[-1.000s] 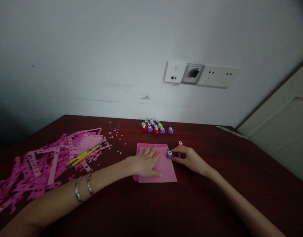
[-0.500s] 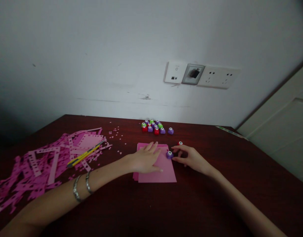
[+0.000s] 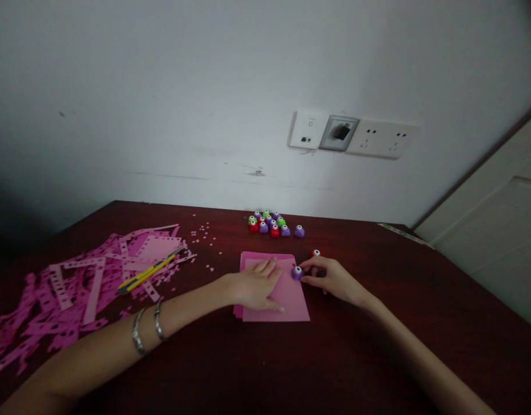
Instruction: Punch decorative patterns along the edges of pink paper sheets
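My left hand [image 3: 257,286] lies flat with its fingers spread on a stack of pink paper sheets [image 3: 276,316]. At the right edge of the top sheet sits a small purple craft punch [image 3: 297,273] with a white, eye-like button. My right hand [image 3: 328,278] holds that punch from the right between thumb and fingers. Just behind the right hand a red craft punch [image 3: 316,253] shows, its lower part hidden by the fingers.
Several red, green and purple craft punches [image 3: 268,222] cluster near the wall. To the left lies a heap of punched pink strips [image 3: 88,282], with a yellow craft knife [image 3: 148,274] on it and tiny paper cutouts [image 3: 203,233] scattered beside. Sockets [image 3: 382,138] are on the wall.
The left hand slid slightly forward on the paper, then back. The right fingers loosened a little at the purple punch and have closed on it again. The paper stays in place.
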Demonstrator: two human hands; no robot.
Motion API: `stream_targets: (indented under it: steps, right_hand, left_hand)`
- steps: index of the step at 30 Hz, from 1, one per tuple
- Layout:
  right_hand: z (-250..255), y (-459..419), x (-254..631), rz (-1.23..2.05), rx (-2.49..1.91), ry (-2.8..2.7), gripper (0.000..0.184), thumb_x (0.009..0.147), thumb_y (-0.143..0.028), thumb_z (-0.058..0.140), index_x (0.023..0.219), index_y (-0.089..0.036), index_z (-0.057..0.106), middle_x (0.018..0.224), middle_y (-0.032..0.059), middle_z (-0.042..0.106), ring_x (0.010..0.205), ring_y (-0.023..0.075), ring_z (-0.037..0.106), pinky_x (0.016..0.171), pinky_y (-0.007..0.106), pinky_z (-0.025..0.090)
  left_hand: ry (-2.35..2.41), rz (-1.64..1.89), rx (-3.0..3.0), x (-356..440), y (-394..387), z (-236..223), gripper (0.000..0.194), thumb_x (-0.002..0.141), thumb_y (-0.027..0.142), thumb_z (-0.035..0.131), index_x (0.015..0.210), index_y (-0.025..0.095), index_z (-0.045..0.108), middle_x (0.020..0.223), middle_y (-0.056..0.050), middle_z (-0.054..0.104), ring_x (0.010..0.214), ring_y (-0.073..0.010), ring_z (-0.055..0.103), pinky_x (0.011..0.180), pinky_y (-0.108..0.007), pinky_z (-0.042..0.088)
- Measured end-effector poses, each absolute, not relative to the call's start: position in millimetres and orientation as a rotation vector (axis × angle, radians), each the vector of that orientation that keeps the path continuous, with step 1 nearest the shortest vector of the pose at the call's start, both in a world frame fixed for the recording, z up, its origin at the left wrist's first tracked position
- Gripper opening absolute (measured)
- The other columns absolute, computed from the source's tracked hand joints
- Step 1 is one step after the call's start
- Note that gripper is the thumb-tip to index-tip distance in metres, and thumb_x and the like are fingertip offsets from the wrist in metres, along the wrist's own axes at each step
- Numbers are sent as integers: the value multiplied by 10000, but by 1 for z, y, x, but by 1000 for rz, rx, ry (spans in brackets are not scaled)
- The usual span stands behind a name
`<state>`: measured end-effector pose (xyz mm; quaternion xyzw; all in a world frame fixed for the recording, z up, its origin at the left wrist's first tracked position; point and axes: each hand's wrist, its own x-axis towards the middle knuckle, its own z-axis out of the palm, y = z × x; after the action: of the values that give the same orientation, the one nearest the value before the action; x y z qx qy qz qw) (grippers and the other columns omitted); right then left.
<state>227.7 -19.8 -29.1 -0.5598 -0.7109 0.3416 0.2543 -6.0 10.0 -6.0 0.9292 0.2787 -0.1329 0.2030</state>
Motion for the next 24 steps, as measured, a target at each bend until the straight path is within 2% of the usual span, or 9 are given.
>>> stream_targets:
  steps: [9, 13, 15, 17, 20, 22, 24]
  right_hand:
    - [-31, -17, 226, 855, -1543, -1932, 287, 750, -371, 614, 955, -173, 648, 709, 6, 499, 583, 100, 484, 382, 154, 422]
    - [-31, -18, 226, 926, -1553, -1885, 376, 718, -405, 633, 1019, -179, 613, 731, 4, 492, 576, 102, 482, 342, 156, 426]
    - [-26, -19, 227, 962, -1566, -1813, 423, 704, -424, 640, 1037, -171, 582, 755, 9, 516, 554, 95, 480, 318, 153, 411]
    - [-19, -18, 228, 997, -1597, -1733, 399, 711, -452, 624, 970, -152, 574, 727, 6, 536, 495, 73, 458, 294, 141, 365]
    - [-10, -14, 230, 1157, -1657, -1684, 379, 731, -513, 580, 779, -138, 568, 598, -14, 530, 401, 44, 413, 284, 132, 308]
    - [-7, -9, 230, 1262, -1704, -1676, 432, 736, -563, 548, 682, -134, 554, 545, -12, 529, 367, 35, 399, 284, 134, 285]
    - [-7, -4, 229, 1330, -1747, -1671, 476, 727, -600, 535, 634, -133, 548, 519, -6, 533, 346, 30, 385, 281, 137, 262]
  left_hand:
    - [783, -381, 2612, -7, 11, -8, 933, 771, 649, 369, 1405, 37, 62, 1461, -180, 1, 1341, -321, 19, 1063, -459, 125]
    - [775, -371, 2630, -7, 10, -5, 929, 774, 655, 362, 1403, 33, 80, 1464, -191, 28, 1342, -319, 39, 1058, -449, 149]
    - [766, -266, 2666, -6, 12, -1, 892, 783, 649, 358, 1396, 40, 136, 1463, -195, 80, 1339, -314, 78, 1048, -440, 176]
    - [815, -51, 2703, -3, 18, 3, 759, 816, 606, 346, 1345, 63, 296, 1422, -193, 245, 1301, -304, 205, 1012, -427, 241]
    - [953, 236, 2640, 3, 35, 7, 497, 868, 475, 328, 1060, 85, 571, 1107, -160, 562, 1042, -242, 485, 854, -359, 379]
    - [957, 246, 2492, 9, 48, 6, 449, 871, 433, 332, 871, 90, 623, 851, -114, 621, 787, -175, 557, 701, -299, 416]
    - [906, 163, 2299, 15, 60, 4, 455, 852, 458, 367, 770, 92, 627, 690, -73, 606, 600, -122, 534, 573, -256, 402]
